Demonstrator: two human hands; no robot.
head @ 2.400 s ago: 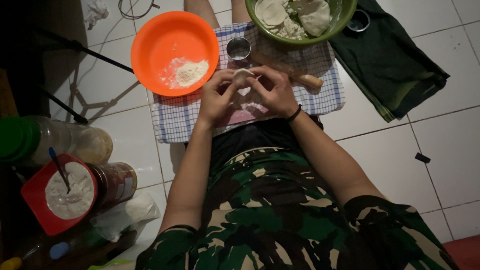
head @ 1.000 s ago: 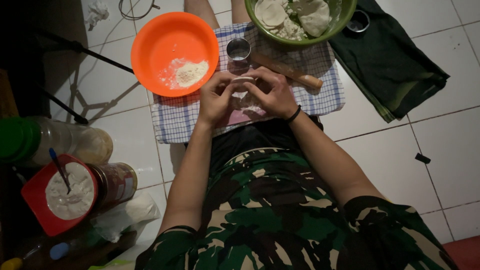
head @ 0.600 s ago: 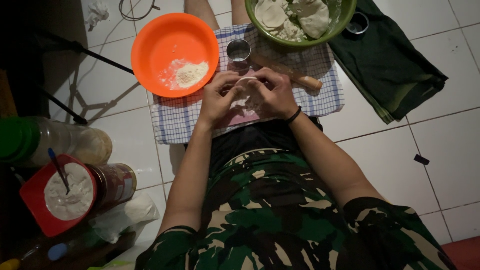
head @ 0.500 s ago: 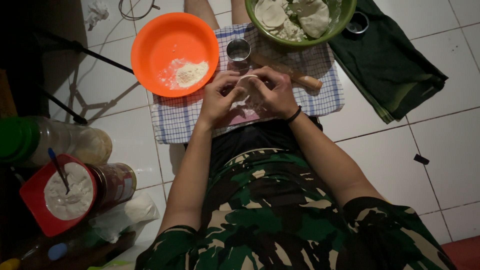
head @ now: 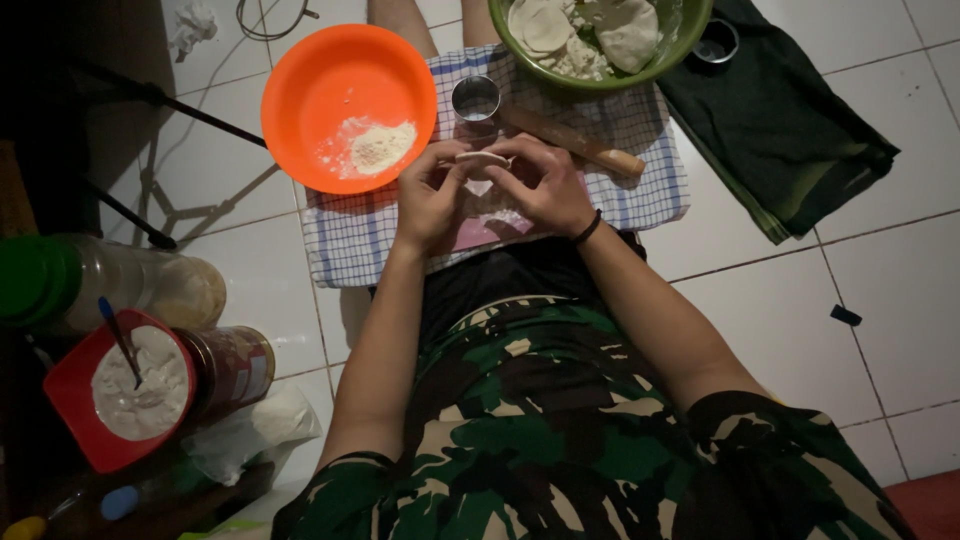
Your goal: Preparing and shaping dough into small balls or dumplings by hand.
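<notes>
Partly hidden dough piece between hands

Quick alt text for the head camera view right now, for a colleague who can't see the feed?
Seen from above, a person's left hand and right hand together pinch a small flat dough round over a checked cloth on a tiled floor. Beyond sit an orange bowl with flour, a metal cup, a wooden rolling pin and a green bowl of dough.

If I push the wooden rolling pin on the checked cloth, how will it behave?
The rolling pin is round and lies flat on the checked cloth, so it would probably roll sideways. It looks stiff and solid. The green bowl close beside it would likely stop it soon.
</notes>
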